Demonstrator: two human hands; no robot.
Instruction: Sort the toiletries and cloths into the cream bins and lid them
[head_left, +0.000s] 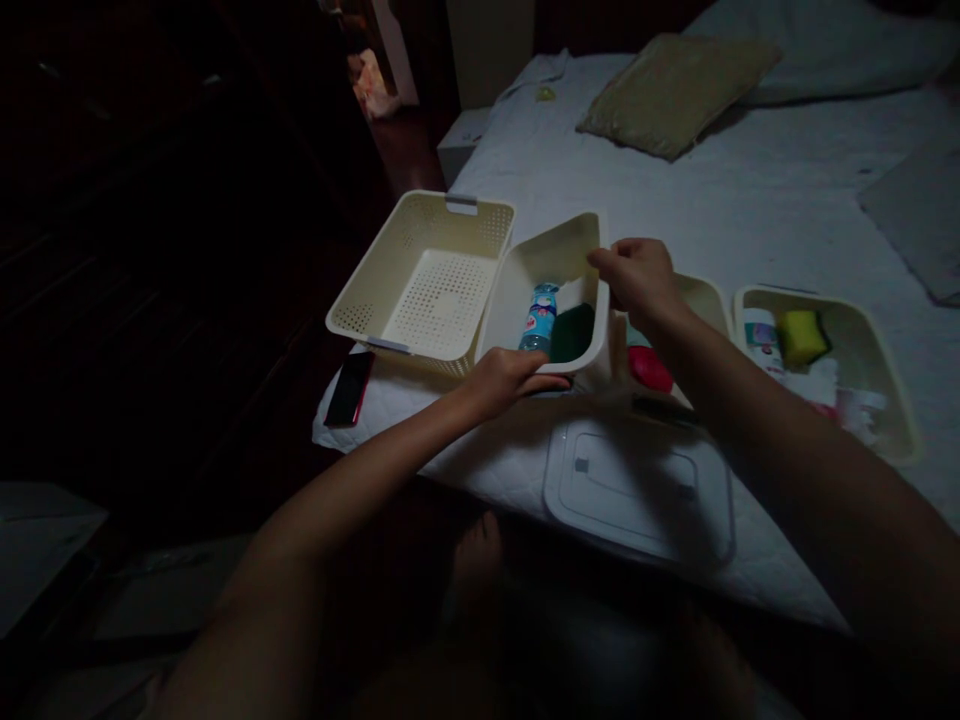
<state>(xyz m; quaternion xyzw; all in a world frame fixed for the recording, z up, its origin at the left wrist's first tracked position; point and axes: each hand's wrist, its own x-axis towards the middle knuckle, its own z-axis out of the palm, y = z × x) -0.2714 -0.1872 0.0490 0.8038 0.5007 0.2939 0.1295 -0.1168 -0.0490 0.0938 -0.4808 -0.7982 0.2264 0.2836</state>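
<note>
Between my hands a cream plastic bin (501, 318) is tilted to the left. My left hand (506, 382) grips its near rim, and my right hand (637, 275) pinches the rim on the right side. Inside the bin lie a small bottle (541, 316) with a blue label and a dark green scouring pad (572, 334). Against its left side stands a larger cream basket (442, 295) with a perforated floor and walls, nothing inside it. Behind my right forearm is another cream bin (701, 296) with a red object (649, 369) in it.
At the right, a cream bin (896, 400) holds a white bottle (762, 335), a yellow sponge (804, 337) and white packets. A pale lid (637, 490) lies near the bed's front edge. A phone (349, 390) rests by the basket. Farther back is a tan pillow (679, 92).
</note>
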